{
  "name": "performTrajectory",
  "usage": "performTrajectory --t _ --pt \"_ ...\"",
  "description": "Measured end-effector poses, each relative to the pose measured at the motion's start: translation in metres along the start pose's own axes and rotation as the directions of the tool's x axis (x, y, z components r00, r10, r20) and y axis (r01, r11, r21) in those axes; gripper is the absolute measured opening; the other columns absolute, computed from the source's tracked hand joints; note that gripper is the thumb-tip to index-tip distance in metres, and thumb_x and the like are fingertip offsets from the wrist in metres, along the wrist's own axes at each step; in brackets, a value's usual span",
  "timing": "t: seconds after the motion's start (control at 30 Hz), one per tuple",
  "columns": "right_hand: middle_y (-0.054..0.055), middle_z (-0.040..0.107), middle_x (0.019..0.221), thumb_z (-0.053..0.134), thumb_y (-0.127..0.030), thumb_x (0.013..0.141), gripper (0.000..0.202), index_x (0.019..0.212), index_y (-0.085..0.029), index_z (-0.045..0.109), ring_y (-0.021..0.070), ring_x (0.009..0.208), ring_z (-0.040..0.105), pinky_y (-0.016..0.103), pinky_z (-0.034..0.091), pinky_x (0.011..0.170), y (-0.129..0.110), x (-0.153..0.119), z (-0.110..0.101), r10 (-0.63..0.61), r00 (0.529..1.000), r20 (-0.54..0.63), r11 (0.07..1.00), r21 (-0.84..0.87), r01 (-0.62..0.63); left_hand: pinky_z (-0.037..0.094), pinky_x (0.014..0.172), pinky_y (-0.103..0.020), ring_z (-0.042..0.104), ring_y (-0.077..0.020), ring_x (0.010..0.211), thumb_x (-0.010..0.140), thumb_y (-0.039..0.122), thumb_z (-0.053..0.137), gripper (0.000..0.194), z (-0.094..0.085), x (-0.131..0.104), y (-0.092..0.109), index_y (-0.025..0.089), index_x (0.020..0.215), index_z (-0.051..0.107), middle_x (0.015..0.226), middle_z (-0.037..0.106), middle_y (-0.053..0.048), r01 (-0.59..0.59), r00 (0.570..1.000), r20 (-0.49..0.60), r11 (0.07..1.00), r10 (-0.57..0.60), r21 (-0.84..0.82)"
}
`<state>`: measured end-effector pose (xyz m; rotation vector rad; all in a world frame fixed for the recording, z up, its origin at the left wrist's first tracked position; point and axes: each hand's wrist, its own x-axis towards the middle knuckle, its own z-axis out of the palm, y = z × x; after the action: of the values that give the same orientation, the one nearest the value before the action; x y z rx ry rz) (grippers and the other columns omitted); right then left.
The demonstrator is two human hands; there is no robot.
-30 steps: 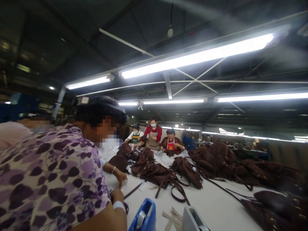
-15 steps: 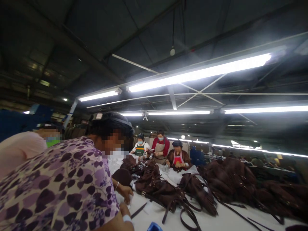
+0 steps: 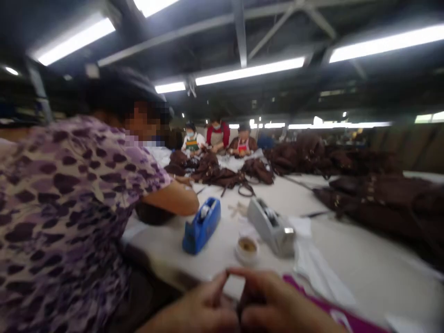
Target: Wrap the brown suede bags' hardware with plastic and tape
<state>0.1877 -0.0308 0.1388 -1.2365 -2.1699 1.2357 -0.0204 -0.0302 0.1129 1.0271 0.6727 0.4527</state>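
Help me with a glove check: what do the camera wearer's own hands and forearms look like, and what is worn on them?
The left hand and right hand are bare. No glove, sleeve, watch or bracelet shows on either. Blur hides nails and any small markings.

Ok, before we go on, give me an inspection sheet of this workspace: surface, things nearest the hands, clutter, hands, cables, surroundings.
Surface: white table, bare in patches.
Job's things: round white item with brownish middle, between blue tape dispenser and grey tape dispenser.
Clutter: brown bags, pale strips, crumpled white sheets, purple item beside the right hand.
Hands: left hand and right hand close together at the near edge; blur hides whether they hold anything.
Cables: nothing seen.
Surroundings: co-worker in leaf-patterned top at left, three people beyond the bags, lit tube lights.
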Motion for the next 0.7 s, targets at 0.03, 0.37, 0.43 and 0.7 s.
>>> performTrajectory --t 0.03,0.37,0.43,0.7 --pt "-0.003 0.068 0.084 0.067 -0.013 0.081 0.042 0.121 -0.024 0.061 0.0155 0.078 0.065 0.025 0.050 0.068 0.007 -0.002 0.003 0.020 1.000 -0.005 0.996 0.083 -0.020 0.048 0.056 -0.025 0.063 -0.0152 0.060 0.081 0.024 0.077 0.103 -0.002 0.003 -0.004 0.029 0.156 0.007 0.076 0.071 -0.001 0.032 0.999 -0.012 0.999 -0.032 0.004" --pt "-0.003 0.071 0.078 0.058 -0.016 0.085 0.019 0.096 -0.017 0.073 0.0106 0.068 0.062 0.019 0.047 0.062 0.024 -0.011 -0.009 -0.017 0.991 0.133 0.989 0.151 -0.003 0.044 0.056 -0.020 0.062 -0.0103 0.060 0.090 0.023 0.064 0.099 0.005 0.017 -0.008 0.029 0.155 -0.010 0.079 0.071 -0.001 -0.003 1.000 0.029 0.972 -0.004 0.235" --pt "-0.004 0.070 0.076 0.059 -0.017 0.085 0.018 0.096 -0.017 0.074 0.0102 0.067 0.062 0.017 0.046 0.060 0.027 -0.009 -0.010 -0.018 0.991 0.130 0.989 0.145 -0.001 0.044 0.057 -0.020 0.062 -0.0103 0.061 0.089 0.023 0.065 0.099 0.003 0.023 -0.009 0.030 0.155 -0.009 0.080 0.071 -0.001 0.004 1.000 0.026 0.973 -0.010 0.231" --pt "-0.005 0.069 0.065 0.064 -0.012 0.080 0.014 0.084 -0.018 0.076 0.0084 0.057 0.062 0.014 0.042 0.048 0.043 0.004 -0.016 0.007 0.995 0.102 0.995 0.095 -0.017 0.050 0.068 -0.028 0.066 -0.0165 0.073 0.089 0.031 0.068 0.094 -0.008 0.045 -0.009 0.030 0.157 0.001 0.086 0.070 -0.003 0.118 0.990 0.050 0.970 -0.131 0.214"
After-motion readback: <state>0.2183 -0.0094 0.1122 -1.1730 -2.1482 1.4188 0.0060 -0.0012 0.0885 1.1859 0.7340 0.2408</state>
